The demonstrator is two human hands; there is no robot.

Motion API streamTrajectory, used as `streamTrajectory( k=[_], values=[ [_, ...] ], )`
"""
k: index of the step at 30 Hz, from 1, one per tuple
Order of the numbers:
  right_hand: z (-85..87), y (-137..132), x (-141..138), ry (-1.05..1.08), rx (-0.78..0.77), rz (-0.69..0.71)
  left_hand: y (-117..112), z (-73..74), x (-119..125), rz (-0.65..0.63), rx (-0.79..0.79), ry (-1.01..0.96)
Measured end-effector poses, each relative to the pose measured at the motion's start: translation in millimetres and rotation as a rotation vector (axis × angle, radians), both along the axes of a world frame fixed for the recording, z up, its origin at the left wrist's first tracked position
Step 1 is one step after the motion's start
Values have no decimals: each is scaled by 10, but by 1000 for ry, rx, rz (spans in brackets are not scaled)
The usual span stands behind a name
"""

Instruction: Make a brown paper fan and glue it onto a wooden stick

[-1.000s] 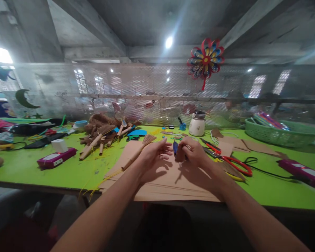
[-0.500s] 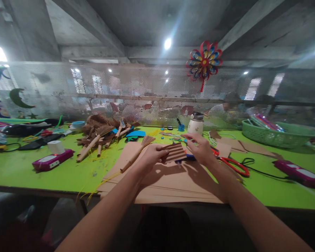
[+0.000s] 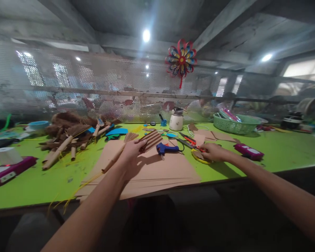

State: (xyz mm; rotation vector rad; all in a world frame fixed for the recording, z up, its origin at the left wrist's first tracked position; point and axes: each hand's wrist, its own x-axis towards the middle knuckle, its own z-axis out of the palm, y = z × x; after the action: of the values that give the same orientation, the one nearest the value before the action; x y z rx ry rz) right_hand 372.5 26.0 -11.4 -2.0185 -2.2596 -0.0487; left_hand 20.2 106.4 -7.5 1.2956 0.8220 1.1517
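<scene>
The striped card point(image 3: 152, 140) is up above the paper point(image 3: 157, 171), tilted, one end pinched in the left hand point(image 3: 131, 154): thumb and fingers are closed on that end, and the rest sticks out free toward the middle. Just beside it a blue glue gun point(image 3: 168, 148) lies on the paper, with neither hand on it. Farther right, the right hand point(image 3: 214, 153) is stretched out over the green table point(image 3: 286, 150), fingers bent at the handle end of the scissors point(image 3: 188, 144), whose blades point away toward the jug point(image 3: 176, 121). From where I stand I can't tell whether those fingers have closed on the handle or only touch it; the hand itself hides that part. A yellow handle point(image 3: 201, 160) lies right by the same fingertips. I'd judge the step in hand to be fetching the scissors while the card is kept ready, and the next move seems to call for a sure hold on the right handle of the two, then a lift that clears the glue gun. A fringed roll point(image 3: 114, 157) lies by the left forearm, with a brown heap point(image 3: 65, 127) beyond it, and a basket point(image 3: 236, 126) stands at the far right.
</scene>
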Motion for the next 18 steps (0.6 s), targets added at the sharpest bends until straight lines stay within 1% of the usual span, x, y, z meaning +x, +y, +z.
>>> streamTrajectory(
  k=[4,7,9,11,14,16,18],
  values=[
    [0,141,17,103,3,-56,-35,44,-7,36,-4,11],
    [18,174,36,178,18,-73,-42,52,-4,39,-22,-2],
    [14,131,12,163,7,-75,-38,45,0,29,-32,-9],
    [-14,52,-48,103,17,-80,-32,35,4,19,-38,-10],
    [-83,-71,-173,49,113,-148,-24,21,3,20,-29,-19],
    [-115,-136,-241,108,168,-197,-19,14,-2,24,-23,-19],
    [-116,-185,-263,229,177,-208,-13,6,-6,29,-18,-13]
  ],
)
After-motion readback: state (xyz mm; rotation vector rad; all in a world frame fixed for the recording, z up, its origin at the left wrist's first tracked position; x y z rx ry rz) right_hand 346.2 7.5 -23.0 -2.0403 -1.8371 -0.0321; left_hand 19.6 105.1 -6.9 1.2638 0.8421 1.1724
